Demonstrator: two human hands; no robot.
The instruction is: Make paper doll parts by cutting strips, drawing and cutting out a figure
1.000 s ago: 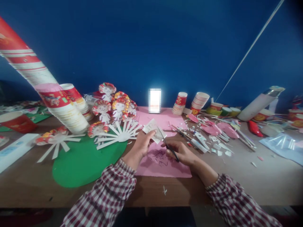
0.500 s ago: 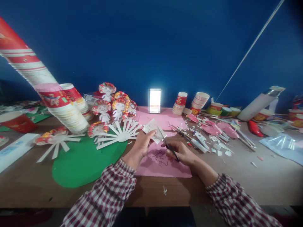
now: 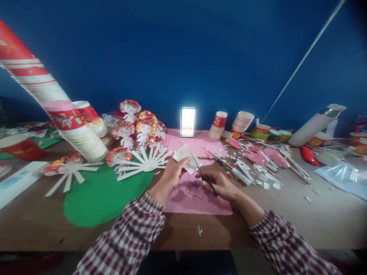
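Between the thumb and fingers of my left hand (image 3: 173, 172) is a small white piece of paper (image 3: 186, 154) with faint drawn lines. My right hand (image 3: 219, 184) grips a pair of dark-handled scissors (image 3: 208, 182). The blades reach up and left to the right edge of the paper; whether they are parted is hard to make out. Both hands are above a pink sheet (image 3: 206, 206) marked with dark scribbled lines.
To the left are a green paper shape (image 3: 106, 198), white strips fanned from a centre (image 3: 148, 165), and several paper dolls (image 3: 126, 133). A tall leaning stack of cups (image 3: 77, 130) stands behind. Rightward lie markers (image 3: 242, 175), paper scraps (image 3: 265, 178) and short cup stacks (image 3: 219, 124).
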